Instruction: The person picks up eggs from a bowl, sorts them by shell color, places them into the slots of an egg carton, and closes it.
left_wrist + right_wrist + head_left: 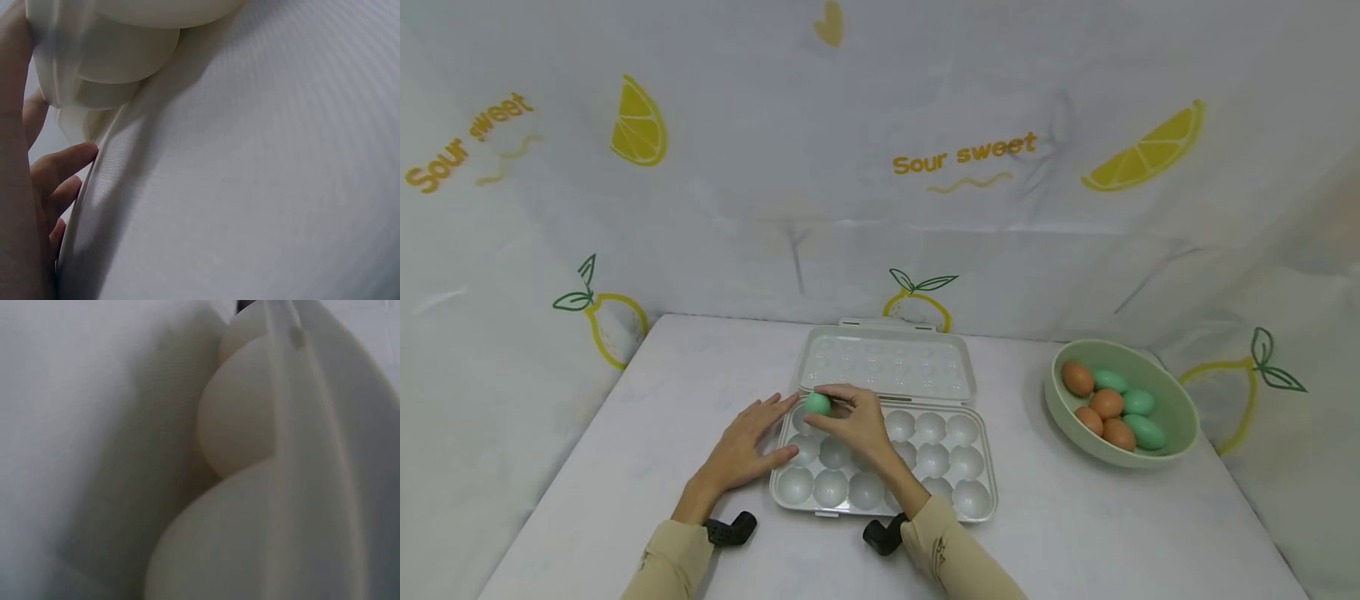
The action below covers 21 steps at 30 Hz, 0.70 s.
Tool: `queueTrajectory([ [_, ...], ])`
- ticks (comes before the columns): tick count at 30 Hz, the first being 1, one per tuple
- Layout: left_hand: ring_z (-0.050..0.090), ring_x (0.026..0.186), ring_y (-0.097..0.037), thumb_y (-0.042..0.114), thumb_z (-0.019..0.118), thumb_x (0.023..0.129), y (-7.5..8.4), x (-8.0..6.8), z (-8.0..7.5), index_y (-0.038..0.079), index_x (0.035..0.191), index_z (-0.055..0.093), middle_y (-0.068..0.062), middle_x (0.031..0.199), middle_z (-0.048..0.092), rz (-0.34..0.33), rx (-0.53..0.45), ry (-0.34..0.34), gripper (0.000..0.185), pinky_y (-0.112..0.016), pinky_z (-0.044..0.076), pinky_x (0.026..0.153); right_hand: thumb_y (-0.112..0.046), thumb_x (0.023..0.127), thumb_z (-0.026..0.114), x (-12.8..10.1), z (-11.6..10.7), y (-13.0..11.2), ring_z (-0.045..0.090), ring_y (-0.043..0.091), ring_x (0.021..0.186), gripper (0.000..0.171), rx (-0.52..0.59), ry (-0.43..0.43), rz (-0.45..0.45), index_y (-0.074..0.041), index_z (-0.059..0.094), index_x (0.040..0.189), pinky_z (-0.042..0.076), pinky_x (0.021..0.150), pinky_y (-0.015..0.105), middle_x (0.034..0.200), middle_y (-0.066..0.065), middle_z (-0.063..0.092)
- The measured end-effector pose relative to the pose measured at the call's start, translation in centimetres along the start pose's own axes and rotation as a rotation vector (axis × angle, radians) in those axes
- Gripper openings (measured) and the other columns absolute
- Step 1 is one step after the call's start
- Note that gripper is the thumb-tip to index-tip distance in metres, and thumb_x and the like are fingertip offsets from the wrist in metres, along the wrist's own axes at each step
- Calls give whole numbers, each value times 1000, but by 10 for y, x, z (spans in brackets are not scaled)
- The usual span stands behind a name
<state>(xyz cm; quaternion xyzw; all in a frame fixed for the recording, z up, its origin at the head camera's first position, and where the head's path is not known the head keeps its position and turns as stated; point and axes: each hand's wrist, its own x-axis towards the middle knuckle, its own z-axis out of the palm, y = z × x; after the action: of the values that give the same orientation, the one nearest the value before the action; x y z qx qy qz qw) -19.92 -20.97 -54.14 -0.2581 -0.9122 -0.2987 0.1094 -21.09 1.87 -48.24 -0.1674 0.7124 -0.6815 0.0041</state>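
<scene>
One green egg pinched in right hand fingers over egg tray far-left corner; left hand flat, steadying tray. Cups empty; seven eggs remain in bowl, right.

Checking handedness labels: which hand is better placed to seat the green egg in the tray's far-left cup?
Right. The right hand already pinches the green egg over the egg tray's far-left corner; the left hand lies flat against the tray's left edge, steadying it.

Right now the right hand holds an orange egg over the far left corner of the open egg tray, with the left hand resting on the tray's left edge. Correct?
Not quite: the egg in the right hand is green, as the head view shows. It is over the tray's far left corner, and the left hand rests at its left edge.
</scene>
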Motion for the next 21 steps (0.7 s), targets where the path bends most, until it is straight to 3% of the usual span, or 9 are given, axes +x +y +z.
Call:
queueTrajectory([
  [6,49,144,-40,42,74,86,2,-1,-2,18,155,47,-12,153,55,-28,-15,-20,78,-62,33,122,0,79,85,-2,4,1,73,39,109,39,-86,-39,20,10,73,115,63,91,28,117,26,74],
  [10,48,145,-39,42,74,86,1,-2,-1,20,155,46,-12,154,54,-43,-18,-26,79,-61,32,123,-4,79,86,-2,7,7,75,34,108,37,-207,-66,-53,7,75,112,64,92,31,115,22,76],
  [14,50,144,-39,42,75,85,1,-3,-1,21,155,46,-11,153,55,-36,-15,-17,79,-61,34,122,-7,78,87,-3,10,10,76,24,103,35,-370,-77,-126,2,77,111,63,87,25,111,14,79],
  [17,50,143,-38,41,75,85,2,-1,-1,20,155,47,-11,152,56,-27,-15,-11,79,-61,35,121,-6,78,87,-2,12,11,75,20,97,32,-444,-80,-166,-1,78,109,62,83,22,107,11,80],
  [21,51,143,-38,41,75,84,2,0,-2,20,154,48,-10,152,57,-20,-19,-5,78,-61,35,121,-5,77,87,-2,14,11,76,23,97,31,-495,-66,-212,-1,79,107,63,84,27,106,12,80],
])
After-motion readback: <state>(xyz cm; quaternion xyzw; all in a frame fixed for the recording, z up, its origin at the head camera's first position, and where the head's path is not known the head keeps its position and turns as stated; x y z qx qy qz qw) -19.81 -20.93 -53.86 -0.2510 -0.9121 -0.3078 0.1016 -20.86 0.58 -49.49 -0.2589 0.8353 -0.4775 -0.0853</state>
